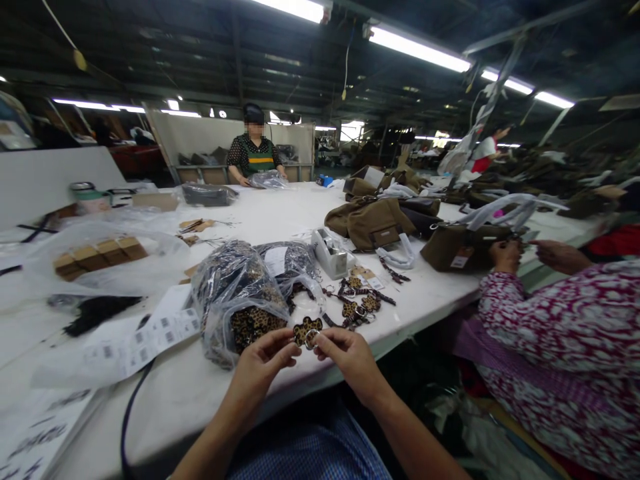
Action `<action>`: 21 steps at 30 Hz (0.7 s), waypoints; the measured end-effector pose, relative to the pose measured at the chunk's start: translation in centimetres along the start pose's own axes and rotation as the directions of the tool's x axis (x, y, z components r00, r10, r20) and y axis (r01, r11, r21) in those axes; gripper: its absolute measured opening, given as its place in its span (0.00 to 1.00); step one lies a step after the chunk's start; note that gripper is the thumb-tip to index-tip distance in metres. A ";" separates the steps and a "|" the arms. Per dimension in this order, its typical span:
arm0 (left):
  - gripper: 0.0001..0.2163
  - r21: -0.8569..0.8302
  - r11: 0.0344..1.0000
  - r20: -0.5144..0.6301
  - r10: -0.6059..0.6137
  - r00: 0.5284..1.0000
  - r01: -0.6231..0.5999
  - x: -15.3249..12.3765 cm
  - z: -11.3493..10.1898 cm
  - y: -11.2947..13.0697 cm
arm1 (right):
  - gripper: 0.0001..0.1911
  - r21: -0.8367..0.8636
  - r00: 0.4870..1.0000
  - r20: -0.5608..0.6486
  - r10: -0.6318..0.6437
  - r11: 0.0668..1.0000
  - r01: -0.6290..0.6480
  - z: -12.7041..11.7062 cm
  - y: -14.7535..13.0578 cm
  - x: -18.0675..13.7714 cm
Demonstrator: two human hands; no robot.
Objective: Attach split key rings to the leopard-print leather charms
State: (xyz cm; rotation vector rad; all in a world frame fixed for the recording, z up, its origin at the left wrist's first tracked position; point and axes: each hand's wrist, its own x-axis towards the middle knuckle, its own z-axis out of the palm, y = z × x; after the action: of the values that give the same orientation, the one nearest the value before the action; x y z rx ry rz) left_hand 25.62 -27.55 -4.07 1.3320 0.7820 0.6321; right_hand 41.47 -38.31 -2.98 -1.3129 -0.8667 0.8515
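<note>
Between my two hands, just over the table's front edge, is a leopard-print flower-shaped key ring charm with a metal ring. My left hand pinches its left side between thumb and fingers. On the right side, my right hand grips the charm by its ring. Past my right hand lies a loose pile of similar leopard-print charms with dark straps and rings. Close to my left hand stands a clear plastic bag filled with more leopard-print pieces.
Left on the white table are a printed label sheet and bagged cardboard blocks. A tape dispenser and brown handbags stand farther back. At right, a co-worker in a patterned sleeve handles a handbag; another person stands opposite.
</note>
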 end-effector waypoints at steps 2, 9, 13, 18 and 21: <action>0.20 -0.070 0.997 -0.009 -0.029 1.000 0.028 -0.3 0.1 0.2 | 0.15 -0.011 1.000 -0.005 0.004 1.000 -0.004 0.1 0.1 -0.2; 0.17 -0.268 0.952 -0.043 -0.164 0.986 0.146 -0.6 0.4 0.1 | 0.14 -0.043 1.000 0.022 0.004 0.999 -0.003 0.1 0.4 -0.5; 0.15 -0.214 0.976 -0.094 -0.051 0.994 0.030 -0.7 0.4 0.4 | 0.12 -0.192 0.998 -0.045 -0.049 0.981 0.039 0.0 0.3 -0.8; 0.13 0.138 0.979 -0.023 0.153 0.988 -0.149 -1.1 0.1 0.9 | 0.12 -0.234 0.997 -0.072 -0.042 0.972 0.024 -0.1 -0.2 -1.0; 0.11 0.262 0.939 0.085 0.208 0.974 -0.224 -1.4 0.4 1.1 | 0.13 -0.135 0.999 -0.042 0.024 0.990 -0.029 0.0 -0.1 -0.9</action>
State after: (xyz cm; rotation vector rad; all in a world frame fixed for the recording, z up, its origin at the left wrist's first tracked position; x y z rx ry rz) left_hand 25.15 -28.76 -2.81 1.6960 0.6982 0.6744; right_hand 41.09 -39.14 -2.97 -1.4583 -0.8895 0.7947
